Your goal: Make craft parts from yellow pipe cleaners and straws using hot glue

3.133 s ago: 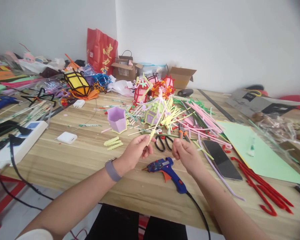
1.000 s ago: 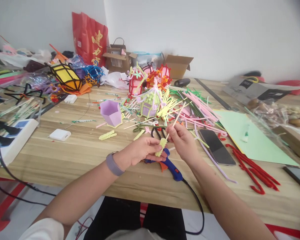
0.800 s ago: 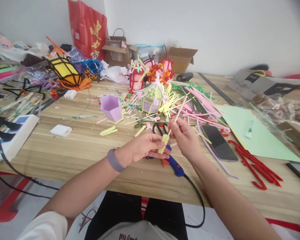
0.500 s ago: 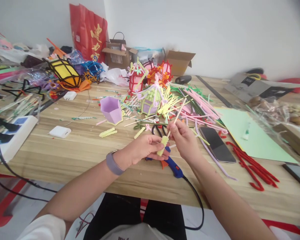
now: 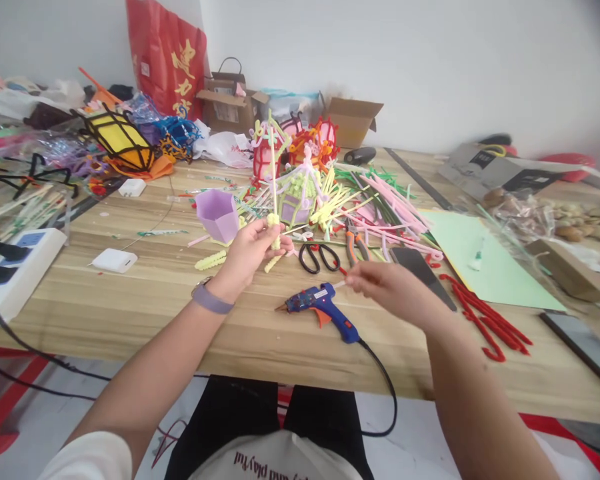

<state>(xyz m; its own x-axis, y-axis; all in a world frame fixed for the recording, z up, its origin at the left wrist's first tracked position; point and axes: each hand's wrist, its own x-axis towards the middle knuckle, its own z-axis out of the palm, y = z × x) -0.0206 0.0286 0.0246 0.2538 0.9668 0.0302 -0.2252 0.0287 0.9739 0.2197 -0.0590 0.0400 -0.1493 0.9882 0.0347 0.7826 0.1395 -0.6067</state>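
My left hand is closed on a coiled, fuzzy yellow pipe-cleaner piece. A thin pale stick rises nearly upright from that piece. On the table lies a blue glue gun, its nozzle pointing left. A whitish glue stick pokes out of its back end, and the fingers of my right hand pinch the tip. Black-handled scissors and orange-grey pliers lie just beyond. Another coiled yellow piece is left of my left hand.
Behind my hands stand a purple cup and a small green-and-purple lantern. Pink pipe cleaners, a phone and red pipe cleaners are at right. The glue gun's black cord hangs over the front edge.
My left hand has moved left and up, carrying the yellow piece with the stick now upright. My right hand has let go of the stick and moved down to the glue gun's back end.
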